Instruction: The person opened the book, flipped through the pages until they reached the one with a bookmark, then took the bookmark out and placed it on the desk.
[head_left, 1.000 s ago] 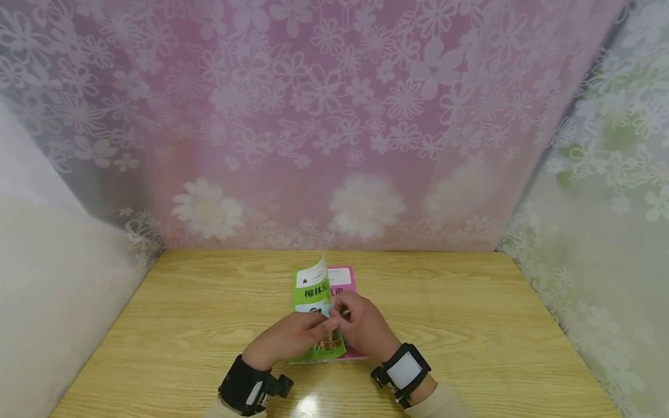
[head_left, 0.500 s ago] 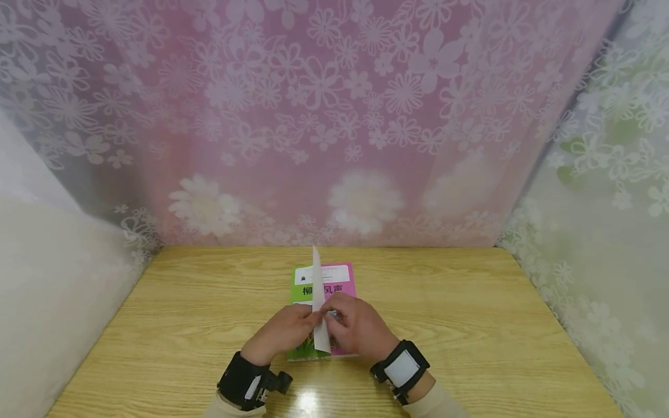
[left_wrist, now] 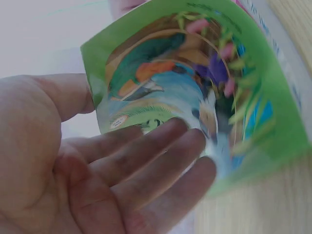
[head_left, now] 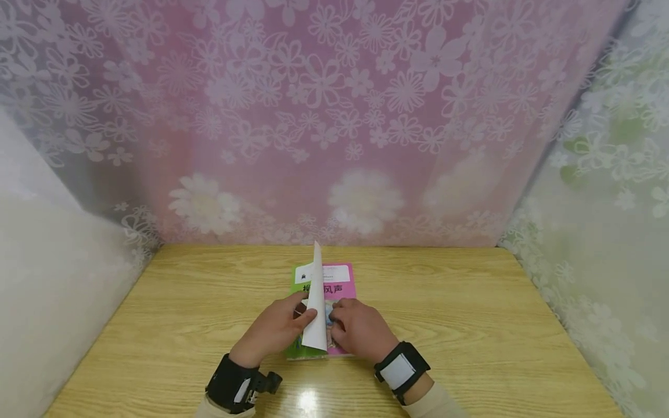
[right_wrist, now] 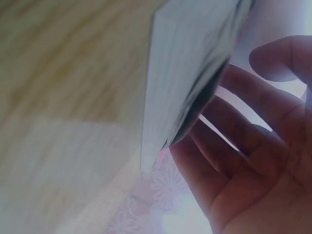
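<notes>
A book with a green front cover (head_left: 307, 352) and a pink page (head_left: 342, 290) beneath it lies on the table. The cover is bent up off the pink page, its white inside (head_left: 316, 325) facing right. My left hand (head_left: 277, 328) holds the cover's free edge, thumb on the white side and fingers on the green side. In the left wrist view, the fingers of the left hand (left_wrist: 146, 180) lie across the cover's picture (left_wrist: 195, 87). My right hand (head_left: 363, 328) rests its fingertips on the pink page; in the right wrist view its thumb stands apart.
The wooden table (head_left: 444, 307) spreads around the book on both sides. A pink floral curtain (head_left: 324, 116) hangs behind its back edge, and pale hangings stand at left and right. In the right wrist view, the page edges of the book (right_wrist: 170, 73) show as a thick block.
The green cover has swung up and leftward, now showing its white inside. My left hand has shifted slightly left with it. The right hand has come away from the cover onto the pink page.
</notes>
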A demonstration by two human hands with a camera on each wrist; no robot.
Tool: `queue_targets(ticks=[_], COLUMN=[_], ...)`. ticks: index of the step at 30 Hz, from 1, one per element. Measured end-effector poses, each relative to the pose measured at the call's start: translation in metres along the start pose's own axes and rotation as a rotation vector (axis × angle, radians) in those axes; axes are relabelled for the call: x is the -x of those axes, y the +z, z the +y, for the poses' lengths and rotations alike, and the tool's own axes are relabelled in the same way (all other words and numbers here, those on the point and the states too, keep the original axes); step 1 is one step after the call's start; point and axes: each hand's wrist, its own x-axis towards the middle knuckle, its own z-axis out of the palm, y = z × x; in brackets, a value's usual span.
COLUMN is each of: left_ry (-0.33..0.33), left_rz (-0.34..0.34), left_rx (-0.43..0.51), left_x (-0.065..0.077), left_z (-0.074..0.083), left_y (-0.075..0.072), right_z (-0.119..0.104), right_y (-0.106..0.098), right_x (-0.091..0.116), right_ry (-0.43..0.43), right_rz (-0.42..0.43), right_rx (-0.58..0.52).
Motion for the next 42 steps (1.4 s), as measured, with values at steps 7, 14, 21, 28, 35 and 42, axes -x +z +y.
queue_targets(ticks=[7, 14, 21, 28, 35, 42], left_ry=[-0.044, -0.079, -0.098, -0.140, -0.164, 0.212], left_rz=[0.203, 0.311, 0.383, 0.283, 0.217, 0.360], left_rx=[-0.021, -0.179, -0.391, -0.393, -0.506, -0.679], left_x=[0.020, 0.045, 0.064, 0.069, 0.059, 0.033], left_z=[-0.006, -0.025, -0.047, -0.068, -0.080, -0.050], left_y=[-0.029, -0.055, -0.066, -0.062, -0.044, -0.008], right_z=[-0.001, -0.001, 0.000, -0.001, -0.003, -0.003], right_y=[0.000, -0.003, -0.001, 0.000, -0.001, -0.002], right_x=[-0.001, 0.000, 0.000, 0.000, -0.001, -0.001], right_ry=[-0.017, -0.014, -0.008, -0.008, -0.003, 0.010], right_rz=[0.017, 0.022, 0.023, 0.026, 0.023, 0.014], right_rx=[-0.013, -0.045, -0.048, -0.059, -0.057, -0.062])
